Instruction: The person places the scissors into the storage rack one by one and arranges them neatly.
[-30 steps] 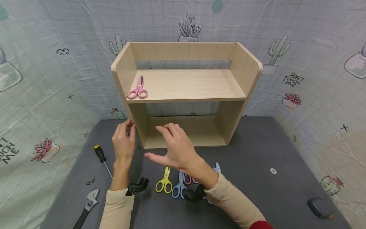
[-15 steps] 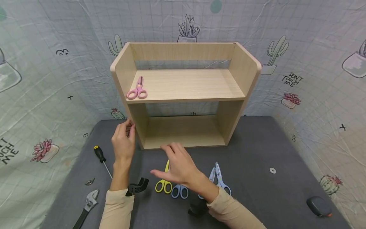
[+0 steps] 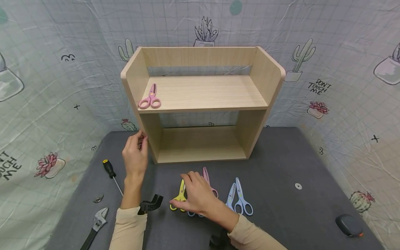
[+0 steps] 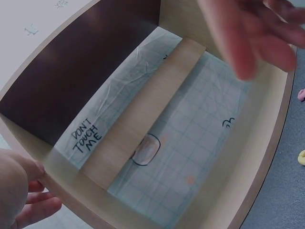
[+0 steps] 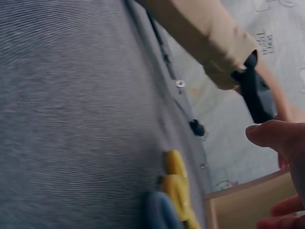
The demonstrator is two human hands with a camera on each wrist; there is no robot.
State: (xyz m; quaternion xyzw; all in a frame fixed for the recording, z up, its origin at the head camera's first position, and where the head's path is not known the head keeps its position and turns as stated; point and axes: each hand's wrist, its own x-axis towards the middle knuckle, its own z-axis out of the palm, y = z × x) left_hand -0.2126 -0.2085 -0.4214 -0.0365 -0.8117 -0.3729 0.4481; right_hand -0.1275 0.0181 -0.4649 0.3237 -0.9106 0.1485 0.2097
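nearest, the right arm comes in from the lower right in a beige sleeve (image 3: 256, 234), and the right hand (image 3: 197, 192) hangs above the scissors, palm down, thumb stretched out to the left and fingers slightly bent; it is unclenched, with nothing visible in its grasp. on the bench (image 3: 275, 180), blue scissors (image 3: 191, 214) are mostly covered by that hand, yellow scissors (image 3: 180, 196) point away with the thumb crossing their handles in view, light blue scissors (image 3: 240, 199) lie right of the wrist, and pink scissors (image 3: 206, 174) show partly beyond the knuckles. farther off, the left hand (image 3: 135, 158) sets bent fingers against the outer left side of a pale wood-grain, two-tier shelf (image 3: 200, 144); whether they pinch its edge i cannot tell. on the upper tier's front left corner rests a second pink pair (image 3: 150, 100), handles nearest, blades together.
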